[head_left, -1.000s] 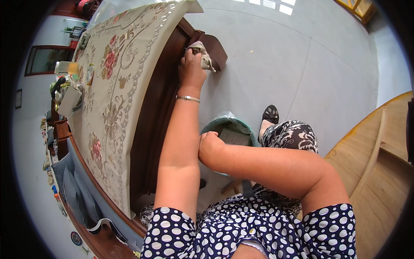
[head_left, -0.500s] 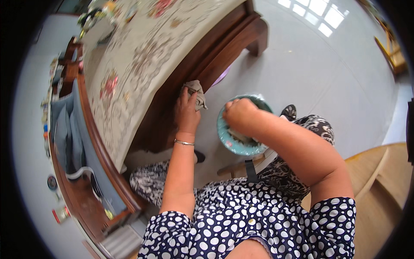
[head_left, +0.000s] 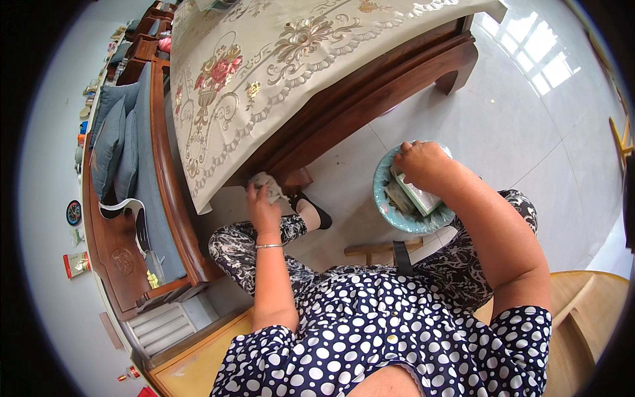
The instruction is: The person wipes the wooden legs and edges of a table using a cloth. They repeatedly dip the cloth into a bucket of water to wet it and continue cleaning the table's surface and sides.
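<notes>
My left hand (head_left: pixel 264 215) is closed around a crumpled greyish-beige cloth (head_left: pixel 268 187). The cloth is at the lower near corner of a dark wooden table (head_left: pixel 390 79), beside its leg; whether it touches the wood I cannot tell. My right hand (head_left: pixel 423 164) is over the mouth of a light-blue bin (head_left: pixel 385 210) with a clear plastic liner. Its fingers curl down inside the rim, and what they grip, if anything, is hidden. Inside the bin lie a white and green box (head_left: pixel 422 197) and some crumpled waste.
A patterned cream tablecloth (head_left: pixel 264 73) covers the table and hangs over its edge. To the left stands a wooden sofa (head_left: pixel 162 132) with blue-grey cushions (head_left: pixel 109 149). A low wooden stool part (head_left: pixel 370 251) is between my legs, and a round wooden piece (head_left: pixel 589 304) is at the right.
The view has shifted. My left hand has brought the cloth down along the table's side toward the near corner. My right hand has lifted slightly, and the box in the bin now shows.
</notes>
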`<state>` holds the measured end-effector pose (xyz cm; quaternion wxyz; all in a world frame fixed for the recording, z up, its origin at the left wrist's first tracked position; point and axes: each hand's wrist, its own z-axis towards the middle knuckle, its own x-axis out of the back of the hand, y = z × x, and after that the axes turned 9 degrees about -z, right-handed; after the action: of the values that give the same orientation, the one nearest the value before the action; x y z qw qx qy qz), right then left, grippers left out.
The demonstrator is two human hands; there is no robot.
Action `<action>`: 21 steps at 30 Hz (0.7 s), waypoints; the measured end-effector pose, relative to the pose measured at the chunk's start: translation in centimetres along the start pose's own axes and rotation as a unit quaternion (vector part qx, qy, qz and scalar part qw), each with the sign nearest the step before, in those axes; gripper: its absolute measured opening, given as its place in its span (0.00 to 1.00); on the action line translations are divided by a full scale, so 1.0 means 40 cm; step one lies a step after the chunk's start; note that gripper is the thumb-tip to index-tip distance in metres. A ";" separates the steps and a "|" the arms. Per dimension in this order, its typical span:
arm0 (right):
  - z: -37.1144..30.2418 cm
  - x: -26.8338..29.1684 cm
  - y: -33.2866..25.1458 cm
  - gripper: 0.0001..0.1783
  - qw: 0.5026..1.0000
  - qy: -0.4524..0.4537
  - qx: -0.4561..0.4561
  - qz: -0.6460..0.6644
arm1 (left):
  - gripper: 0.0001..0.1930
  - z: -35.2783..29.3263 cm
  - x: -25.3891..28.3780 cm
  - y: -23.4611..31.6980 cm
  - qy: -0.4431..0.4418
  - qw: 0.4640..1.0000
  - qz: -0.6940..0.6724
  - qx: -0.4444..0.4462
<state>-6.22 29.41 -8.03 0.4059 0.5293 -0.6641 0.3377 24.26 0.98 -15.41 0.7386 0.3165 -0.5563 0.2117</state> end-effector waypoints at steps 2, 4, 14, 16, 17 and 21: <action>-0.005 0.007 0.002 0.19 1.000 -0.001 -0.003 0.006 | 0.24 -0.009 0.019 -0.034 0.002 0.999 -0.004 0.042; -0.002 0.000 0.006 0.19 1.000 0.005 0.004 0.006 | 0.23 -0.007 0.017 -0.042 0.008 0.998 0.000 0.059; -0.008 -0.021 -0.029 0.23 0.999 0.002 0.036 -0.038 | 0.24 0.017 -0.023 -0.005 0.034 0.999 -0.024 0.023; -0.010 -0.016 -0.037 0.24 0.998 -0.009 0.043 -0.042 | 0.24 0.024 -0.032 0.032 0.023 0.999 -0.037 -0.022; -0.013 -0.022 -0.038 0.26 0.998 0.000 0.039 -0.038 | 0.25 0.035 -0.036 0.088 0.015 0.998 -0.046 -0.041; -0.009 -0.045 -0.045 0.28 0.997 0.016 0.041 -0.059 | 0.25 0.086 -0.076 0.235 0.004 0.992 -0.067 -0.105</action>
<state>-4.18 30.11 -9.46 0.4138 0.5784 -0.6104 0.3488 14.78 5.36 -15.51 0.7825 0.2729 -0.5501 0.1034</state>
